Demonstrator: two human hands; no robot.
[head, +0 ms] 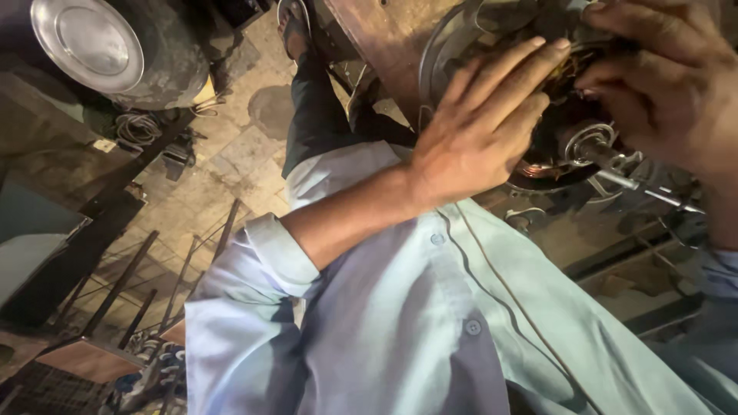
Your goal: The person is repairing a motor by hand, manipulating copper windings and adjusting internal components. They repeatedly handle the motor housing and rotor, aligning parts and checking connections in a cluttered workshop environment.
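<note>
Much is hidden here. The motor (569,146), a round dark unit w/ copper windings, sits upper right of the view, mostly covered by both hands; its top edge is cut off by the frame. Its thin metal shaft (615,163) sticks out of the centre hub and points down-right, long axis slanting that way, ending near a rod that runs off toward the right edge. A curved grey metal cover (442,54) shows to the left of the windings, partly behind the fingers.

Left hand (477,127) lies flat on the motor face, fingers straight and close together, pointing up-right; grip not closed on anything, just pressing. Right hand (669,84) comes in from the right edge, wrist cut off, fingers curled down onto the windings at the top; fingertips are buried in shadow, so can't tell if they pinch a wire or only touch.

A thin wire (507,284) trails down across the pale blue shirt (400,323). Far left: a shiny steel lid (86,42) on a dark pot, floor of stone tiles (231,154), a foot in a sandal (294,31) at top. Bottom left is blurred, hard to read.
</note>
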